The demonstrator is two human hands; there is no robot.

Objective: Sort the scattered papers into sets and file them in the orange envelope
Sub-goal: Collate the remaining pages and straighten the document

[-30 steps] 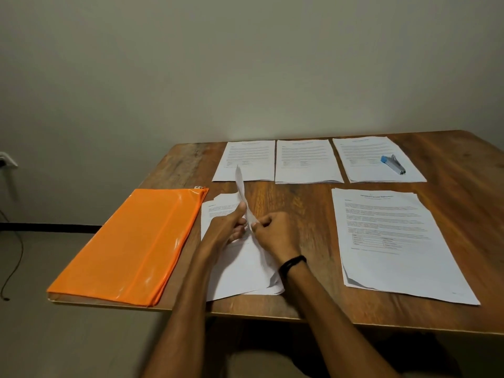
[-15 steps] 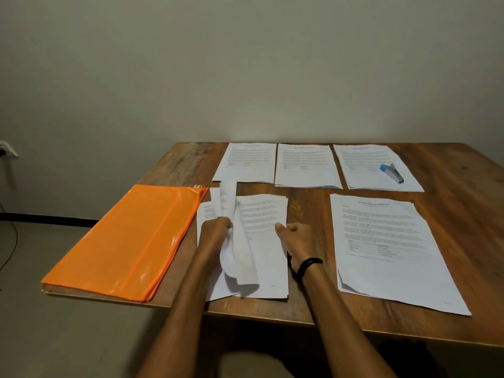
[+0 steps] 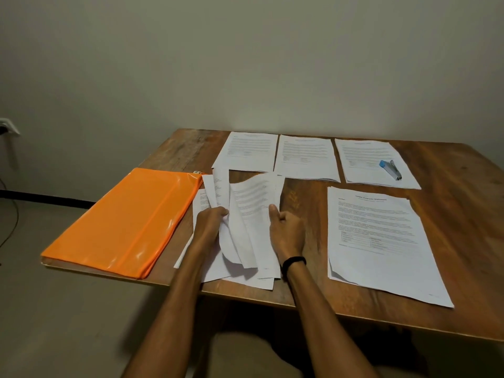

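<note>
Head view, looking down over two bare forearms at a wooden desk [image 3: 463, 219]: a person is leafing through a loose fan of papers [image 3: 253, 203] lying near the front edge, slightly left of centre. The left grip [image 3: 211, 221] is curling its fingers round the bent left edges of several sheets and lifting them off the pile. The right grip [image 3: 286, 230], with a black band [image 3: 294, 261] at the wrist, is pressing its thumb on the right edge of the top sheet, fingers curled beside it. It is apparently pinching that sheet, which is bowing upward between the two. The papers' long axis is running away from the person, so the grips are holding them on either long side. The orange envelope [image 3: 122, 222] is lying flat just beside the fan on its left, its long axis slanting roughly the same way; the left grip is the nearer one to it. Whether it is holding anything cannot be told. Three sorted sets [image 3: 304, 156] are lying in a row along the far edge, ahead of the grips, the rightmost carrying a blue stapler [image 3: 391, 169]. A larger stack [image 3: 379, 241] is lying well to the right, nearer the right grip. The sorting is looking unfinished. A plain pale wall [image 3: 245, 64] is rising behind the desk, with a socket [image 3: 9, 128] showing low on the left above the floor [image 3: 68, 309].
</note>
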